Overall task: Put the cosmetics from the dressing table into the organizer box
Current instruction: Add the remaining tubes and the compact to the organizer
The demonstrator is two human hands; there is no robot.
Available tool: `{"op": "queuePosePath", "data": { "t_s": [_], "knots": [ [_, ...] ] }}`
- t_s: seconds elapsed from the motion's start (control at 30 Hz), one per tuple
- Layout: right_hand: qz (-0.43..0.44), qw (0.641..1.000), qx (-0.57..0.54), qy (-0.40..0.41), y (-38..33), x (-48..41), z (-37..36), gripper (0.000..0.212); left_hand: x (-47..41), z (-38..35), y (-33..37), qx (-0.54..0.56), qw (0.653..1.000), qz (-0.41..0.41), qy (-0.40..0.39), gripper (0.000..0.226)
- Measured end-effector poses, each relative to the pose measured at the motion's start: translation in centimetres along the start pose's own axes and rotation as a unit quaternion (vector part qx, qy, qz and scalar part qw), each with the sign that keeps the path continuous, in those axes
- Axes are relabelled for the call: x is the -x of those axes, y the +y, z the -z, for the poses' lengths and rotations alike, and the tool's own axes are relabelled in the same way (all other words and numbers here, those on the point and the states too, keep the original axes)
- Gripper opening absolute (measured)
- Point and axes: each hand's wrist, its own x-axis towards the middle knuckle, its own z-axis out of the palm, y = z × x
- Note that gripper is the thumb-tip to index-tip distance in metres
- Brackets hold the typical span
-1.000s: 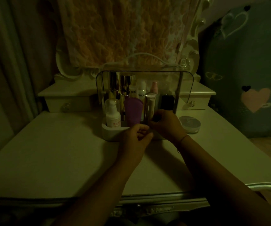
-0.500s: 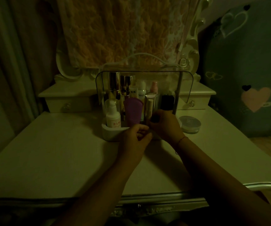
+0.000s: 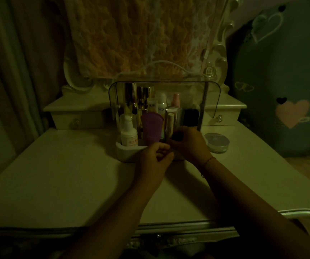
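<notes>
The organizer box (image 3: 128, 152) has a white base and a raised clear lid (image 3: 213, 94), and stands mid-table. Inside it are a white pump bottle (image 3: 129, 136), a purple tube (image 3: 152, 128), gold-capped bottles (image 3: 131, 96), a slim beige tube (image 3: 170, 124) and a black container (image 3: 190, 116). My right hand (image 3: 189, 144) is over the box's front right part, curled around a small dark item (image 3: 177, 137) that is mostly hidden. My left hand (image 3: 153, 161) is at the box's front wall with bent fingers touching the right hand; what it holds is not visible.
A round clear-lidded jar (image 3: 216, 143) sits on the dressing table (image 3: 66, 174) just right of the box. Two small drawer units (image 3: 79, 116) flank the box at the back. A cloth-covered mirror frame rises behind. A dark heart-patterned surface stands at the right.
Both hands stay at the box's front. My right hand has shifted slightly left and up, toward the slim beige tube.
</notes>
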Motion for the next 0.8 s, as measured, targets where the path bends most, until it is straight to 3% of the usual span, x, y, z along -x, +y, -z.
{"op": "queuePosePath", "data": {
  "t_s": [0.27,0.47,0.67,0.8],
  "knots": [
    [-0.003,1.000,0.011,0.015,0.1,0.3,0.4,0.023,-0.1,0.1,-0.2,-0.011,1.000,-0.008,0.003,0.016],
    [-0.014,0.995,0.002,0.102,2.0,2.4,3.0,0.031,0.0,0.0,-0.2,-0.015,1.000,-0.009,-0.007,0.017],
    [-0.079,0.989,-0.013,0.127,6.5,3.1,6.6,0.033,-0.1,-0.5,-0.5,-0.037,0.999,-0.014,-0.013,0.017],
    [-0.144,0.988,0.009,0.055,9.2,1.7,8.3,0.057,-0.1,-0.7,-0.5,-0.042,0.999,-0.017,-0.014,0.016]
  ]
}}
